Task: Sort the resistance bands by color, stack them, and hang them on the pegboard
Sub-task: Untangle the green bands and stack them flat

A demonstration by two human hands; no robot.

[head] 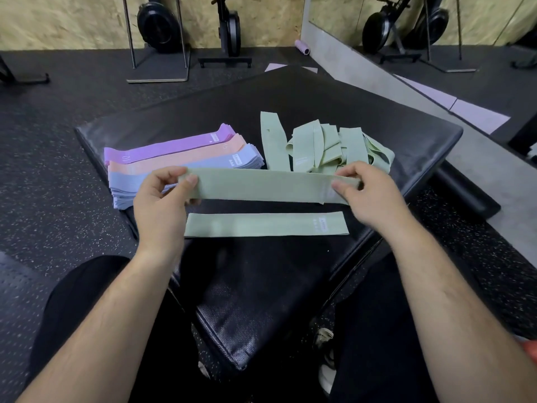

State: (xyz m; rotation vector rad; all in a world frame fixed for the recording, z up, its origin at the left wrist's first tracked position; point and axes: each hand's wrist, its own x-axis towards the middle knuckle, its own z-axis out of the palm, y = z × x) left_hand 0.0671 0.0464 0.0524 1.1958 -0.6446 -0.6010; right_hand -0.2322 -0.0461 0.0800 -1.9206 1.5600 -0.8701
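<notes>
The left hand point(162, 196) has its thumb lying on top of the left end of the held green band point(261, 187), with the other fingers curled underneath, so that end is pinched. The right hand point(369, 193) pinches the other end the same way, thumb over the top edge and fingers folded below. Between the 2 hands the band is pulled out flat and nearly level, and it hangs just above the black mat point(290, 271).

Both wrists are straight with the backs of the hands facing up. The 2 bare forearms reach in from the lower corners and angle toward each other.

Just below the held band lies a flat green band point(261, 225), straight on the mat with its label near the right end. Behind the right hand is the green pile point(325, 146), a loose tangle of bands. Behind the left hand are 3 neat stacks side by side, each overlapping the next: the purple stack point(174, 146) farthest away, then the peach stack point(180, 161), then the blue stack point(130, 184) nearest, partly hidden by the left hand.

The mat rests on a speckled floor point(58, 170), and a pale purple foam roller point(302, 47) lies by the far wall.
</notes>
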